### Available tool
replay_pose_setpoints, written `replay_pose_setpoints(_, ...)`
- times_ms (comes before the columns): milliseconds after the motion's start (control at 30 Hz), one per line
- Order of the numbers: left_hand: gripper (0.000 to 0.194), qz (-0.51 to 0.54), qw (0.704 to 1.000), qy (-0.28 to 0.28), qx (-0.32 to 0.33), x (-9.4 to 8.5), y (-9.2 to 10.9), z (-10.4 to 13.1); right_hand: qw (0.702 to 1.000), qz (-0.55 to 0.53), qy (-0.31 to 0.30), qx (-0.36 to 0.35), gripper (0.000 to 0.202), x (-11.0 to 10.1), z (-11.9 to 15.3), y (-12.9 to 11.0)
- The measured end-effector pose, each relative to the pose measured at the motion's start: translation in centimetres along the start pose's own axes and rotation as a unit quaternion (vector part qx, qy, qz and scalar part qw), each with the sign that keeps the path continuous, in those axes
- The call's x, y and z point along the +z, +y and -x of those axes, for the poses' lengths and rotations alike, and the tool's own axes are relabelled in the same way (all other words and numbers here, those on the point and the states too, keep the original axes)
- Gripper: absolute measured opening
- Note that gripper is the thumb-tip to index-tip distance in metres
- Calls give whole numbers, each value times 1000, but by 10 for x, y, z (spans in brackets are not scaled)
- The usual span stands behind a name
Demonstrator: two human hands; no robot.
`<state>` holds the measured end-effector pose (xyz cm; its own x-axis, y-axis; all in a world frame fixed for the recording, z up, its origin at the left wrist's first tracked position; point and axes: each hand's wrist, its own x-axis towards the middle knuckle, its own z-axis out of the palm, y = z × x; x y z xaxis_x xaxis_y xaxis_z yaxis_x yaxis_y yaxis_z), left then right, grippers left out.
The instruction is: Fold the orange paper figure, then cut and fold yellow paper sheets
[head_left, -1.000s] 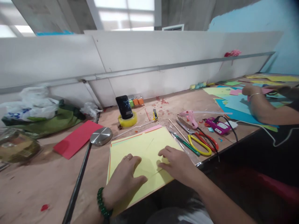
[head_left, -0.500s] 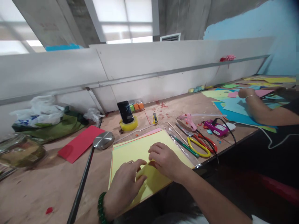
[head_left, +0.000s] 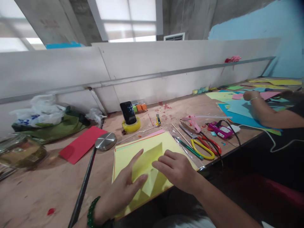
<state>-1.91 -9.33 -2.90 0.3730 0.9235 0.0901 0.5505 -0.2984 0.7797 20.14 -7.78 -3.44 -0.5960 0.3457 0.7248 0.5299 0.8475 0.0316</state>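
The left hand lies low and flat, palm down, fingers together pointing up and right, thumb spread toward the right hand. That one rests knuckles up, fingers extended leftward, apparently pressing down; both forearms angle inward.

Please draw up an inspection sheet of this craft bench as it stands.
Surface: wooden bench, red scraps.
Job's things: folded yellow sheet on yellow paper stack.
Clutter: scissors, glue gun, phone on tape roll, red paper, bags.
Grippers: left hand and right hand press flat on the fold, holding nothing.
Cables: black cord, white cord.
Surroundings: white partition; co-worker's arm.
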Motion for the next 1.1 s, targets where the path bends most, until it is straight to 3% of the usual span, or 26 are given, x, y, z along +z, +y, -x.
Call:
replay_pose_setpoints(100,63,17,999,-21,-41,-5,-3,0,999,-23,30,17,26,5,8,6)
replay_pose_setpoints(167,69,-39,998,-13,-49,-9,-5,0,996,-52,59,29,22,8,13,9)
replay_pose_setpoints(300,89,-216,971,36,99,-20,-11,0,987,-135,40,80,23,17,25,15)
replay_pose_setpoints(367,96,-291,942,-11,164,-24,-10,-2,977,-186,8,108,25,20,33,18)
replay_pose_setpoints(467,99,-357,906,-135,184,-25,-5,-7,949,-259,-28,174,23,20,44,18)
replay_pose_setpoints(533,93,-355,898,-184,182,-20,-3,-12,926,-298,-52,226,16,17,50,17)
replay_pose_setpoints(633,79,-324,901,-215,192,-9,-8,-21,904,-324,-78,267,17,12,57,14)
replay_pose_setpoints(767,61,-290,901,-220,235,2,-24,-33,909,-318,-53,266,15,11,63,16)
replay_pose_setpoints(867,40,-264,902,-195,279,5,-29,-38,933,-280,-26,226,23,13,67,19)
replay_pose_setpoints(1000,34,-217,909,-163,316,5,-23,-38,971,-188,-69,129,26,13,76,21)
replay_pose_setpoints(1100,29,-216,921,-152,285,5,-15,-32,977,-148,-96,120,24,10,83,22)
